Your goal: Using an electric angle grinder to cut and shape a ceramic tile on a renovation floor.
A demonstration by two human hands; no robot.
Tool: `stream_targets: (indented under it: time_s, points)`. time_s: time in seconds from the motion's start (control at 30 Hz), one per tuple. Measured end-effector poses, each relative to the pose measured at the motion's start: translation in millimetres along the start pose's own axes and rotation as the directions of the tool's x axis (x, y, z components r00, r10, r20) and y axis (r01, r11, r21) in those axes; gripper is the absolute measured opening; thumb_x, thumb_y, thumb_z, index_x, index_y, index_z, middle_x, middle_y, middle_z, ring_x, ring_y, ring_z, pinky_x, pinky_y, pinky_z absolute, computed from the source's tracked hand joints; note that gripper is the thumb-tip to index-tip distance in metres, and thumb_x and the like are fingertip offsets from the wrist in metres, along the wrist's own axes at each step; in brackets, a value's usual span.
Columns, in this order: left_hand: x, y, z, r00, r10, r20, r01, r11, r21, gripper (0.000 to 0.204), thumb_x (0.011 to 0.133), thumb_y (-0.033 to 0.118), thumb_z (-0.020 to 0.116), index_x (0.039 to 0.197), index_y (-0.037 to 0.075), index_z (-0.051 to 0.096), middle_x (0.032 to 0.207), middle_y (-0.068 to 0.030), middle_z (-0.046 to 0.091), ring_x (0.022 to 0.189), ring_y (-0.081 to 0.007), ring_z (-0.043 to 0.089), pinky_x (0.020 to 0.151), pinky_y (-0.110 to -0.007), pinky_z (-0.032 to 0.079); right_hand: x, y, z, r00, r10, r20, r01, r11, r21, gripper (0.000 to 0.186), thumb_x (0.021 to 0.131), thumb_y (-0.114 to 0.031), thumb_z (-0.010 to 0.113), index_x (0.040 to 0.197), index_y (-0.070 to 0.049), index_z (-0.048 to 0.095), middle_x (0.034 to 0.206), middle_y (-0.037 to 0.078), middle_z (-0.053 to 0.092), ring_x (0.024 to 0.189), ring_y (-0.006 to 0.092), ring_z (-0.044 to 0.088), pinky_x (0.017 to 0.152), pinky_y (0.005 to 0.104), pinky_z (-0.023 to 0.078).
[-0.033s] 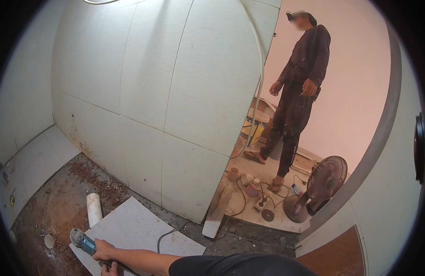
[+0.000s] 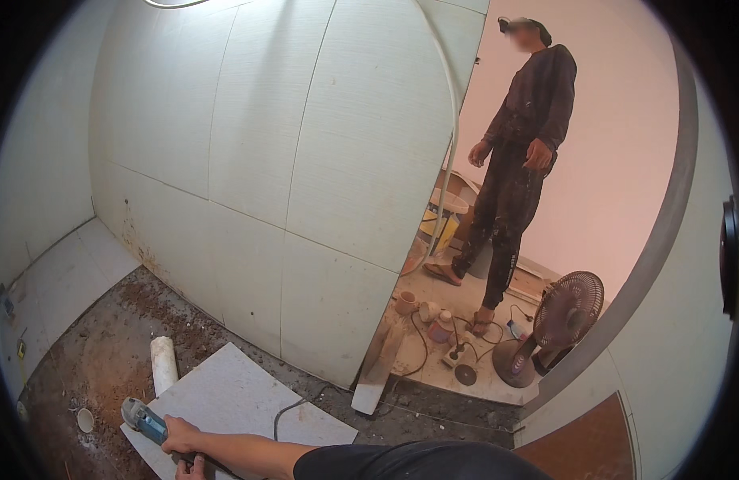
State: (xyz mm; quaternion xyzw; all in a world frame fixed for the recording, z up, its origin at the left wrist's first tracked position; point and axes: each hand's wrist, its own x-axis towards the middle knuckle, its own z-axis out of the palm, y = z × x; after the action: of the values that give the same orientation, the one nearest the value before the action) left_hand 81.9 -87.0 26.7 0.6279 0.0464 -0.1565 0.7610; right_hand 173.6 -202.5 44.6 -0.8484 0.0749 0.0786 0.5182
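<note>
My right hand (image 2: 180,434) is closed around a teal angle grinder (image 2: 149,422), its disc guard over the left edge of a pale grey tile (image 2: 233,388) lying on the rubble floor. My left hand (image 2: 192,468), partly cut off at the lower edge, grips the grinder's rear just below my right hand. A black cord runs across the tile. A white pipe (image 2: 165,364) lies beside the tile, and an open pipe end (image 2: 85,420) sits in the dirt at left.
Tiled walls (image 2: 337,160) enclose the space. Through the doorway a person (image 2: 525,112) in dark clothes stands among buckets (image 2: 445,228), bottles, cups, cords and a standing fan (image 2: 568,310). A narrow board (image 2: 377,368) leans at the wall's end. A hose (image 2: 449,96) hangs beside the opening.
</note>
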Motion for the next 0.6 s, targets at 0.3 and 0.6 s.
stream_targets:
  time_s: [0.3, 0.6]
  points:
    - [9, -5, 16, 0.971, 0.208, 0.119, -0.207, 0.978, -0.022, 0.038, 0.091, 0.014, 0.073, 0.123, -0.005, 0.066, 0.114, -0.0126, 0.071, 0.105, -0.0221, 0.067, 0.091, -0.036, 0.053, 27, 38, 9, 0.99, -0.07, -0.119, 0.061, 0.995, -0.079, 0.058, 0.062, -0.026, 0.078, 0.11, 0.004, 0.063, 0.102, 0.029, 0.07, 0.098, 0.0428, 0.069, 0.088, 0.0468, 0.055]
    - [14, -17, -13, 0.99, 0.092, -0.109, -0.052, 0.945, 0.323, 0.032, 0.085, 0.028, 0.082, 0.083, 0.003, 0.062, 0.069, -0.0013, 0.063, 0.06, -0.0104, 0.053, 0.057, -0.03, 0.044, 13, 8, 4, 0.997, -0.059, -0.046, 0.051, 0.985, -0.162, 0.072, 0.057, -0.039, 0.085, 0.108, 0.008, 0.064, 0.105, 0.029, 0.071, 0.098, 0.0394, 0.07, 0.087, 0.0445, 0.056]
